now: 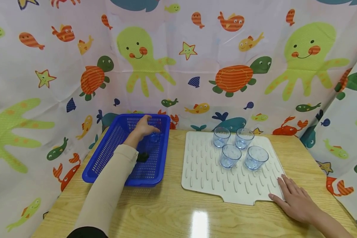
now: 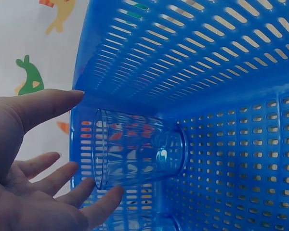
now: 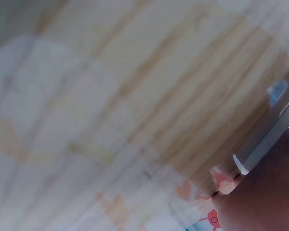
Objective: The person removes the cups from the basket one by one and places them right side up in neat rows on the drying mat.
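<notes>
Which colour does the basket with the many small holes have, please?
The basket is deep blue; it shows best in the head view.

On the tabletop (image 1: pixel 172 208), a basket (image 1: pixel 166 148) is standing at left with glasses (image 2: pixel 139 151) inside, while four more glasses (image 1: pixel 230 156) are standing rightward on a mat (image 1: pixel 200 165), a curtain (image 1: pixel 169 29) hanging behind.

Table (image 1: pixel 154 211) looks glossy wood, basket (image 1: pixel 164 148) plastic, mat (image 1: pixel 200 165) matt and ridged — tumblers (image 1: pixel 230 158) smooth glass.

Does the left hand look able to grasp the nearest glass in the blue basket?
Probably yes: the left hand is spread open close to that glass in the blue basket, and nothing appears to block its way.
</notes>
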{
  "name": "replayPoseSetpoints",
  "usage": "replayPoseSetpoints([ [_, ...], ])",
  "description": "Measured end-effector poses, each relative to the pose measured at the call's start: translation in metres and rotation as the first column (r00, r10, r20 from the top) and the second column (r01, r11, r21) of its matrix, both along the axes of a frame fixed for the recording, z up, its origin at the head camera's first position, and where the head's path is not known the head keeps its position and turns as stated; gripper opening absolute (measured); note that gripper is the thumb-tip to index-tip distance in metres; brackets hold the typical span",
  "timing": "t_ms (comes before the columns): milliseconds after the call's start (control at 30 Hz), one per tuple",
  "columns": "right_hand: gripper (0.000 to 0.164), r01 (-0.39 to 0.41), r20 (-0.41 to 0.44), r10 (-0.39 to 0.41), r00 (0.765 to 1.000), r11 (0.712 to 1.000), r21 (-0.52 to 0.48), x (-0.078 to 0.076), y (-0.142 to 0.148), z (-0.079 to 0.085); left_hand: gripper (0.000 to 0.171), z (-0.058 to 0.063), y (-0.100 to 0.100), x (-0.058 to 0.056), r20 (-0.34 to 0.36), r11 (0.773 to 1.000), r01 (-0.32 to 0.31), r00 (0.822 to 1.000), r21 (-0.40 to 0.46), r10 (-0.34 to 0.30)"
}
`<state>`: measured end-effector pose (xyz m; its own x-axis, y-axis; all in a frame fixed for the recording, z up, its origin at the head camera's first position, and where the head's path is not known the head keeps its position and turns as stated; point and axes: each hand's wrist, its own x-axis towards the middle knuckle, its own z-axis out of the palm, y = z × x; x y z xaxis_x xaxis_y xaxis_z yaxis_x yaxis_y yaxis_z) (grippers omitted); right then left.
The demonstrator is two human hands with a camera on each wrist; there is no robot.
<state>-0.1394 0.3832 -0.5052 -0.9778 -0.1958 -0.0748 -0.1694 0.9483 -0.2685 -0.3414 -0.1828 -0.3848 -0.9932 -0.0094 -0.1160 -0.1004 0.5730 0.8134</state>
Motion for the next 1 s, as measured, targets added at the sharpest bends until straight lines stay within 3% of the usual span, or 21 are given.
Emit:
replayPoseSetpoints([
  [300,0.093,0.002,0.003,-0.002,1.0,1.0,0.004,-0.001,0.0,0.001,0.084,-0.003,0.002,-0.002,0.014,0.999,0.034,0.999,-0.033,-0.034],
  [733,0.093,0.005,0.004,-0.005,1.0,1.0,0.014,-0.001,0.002,-0.002,0.084,-0.007,0.003,-0.004,0.015,0.999,0.023,1.0,-0.026,-0.023],
  [1000,0.092,0.003,-0.005,-0.003,1.0,1.0,0.017,-0.001,0.002,-0.002,0.087,-0.018,0.0,-0.013,0.085,0.999,-0.013,0.996,-0.042,0.016],
])
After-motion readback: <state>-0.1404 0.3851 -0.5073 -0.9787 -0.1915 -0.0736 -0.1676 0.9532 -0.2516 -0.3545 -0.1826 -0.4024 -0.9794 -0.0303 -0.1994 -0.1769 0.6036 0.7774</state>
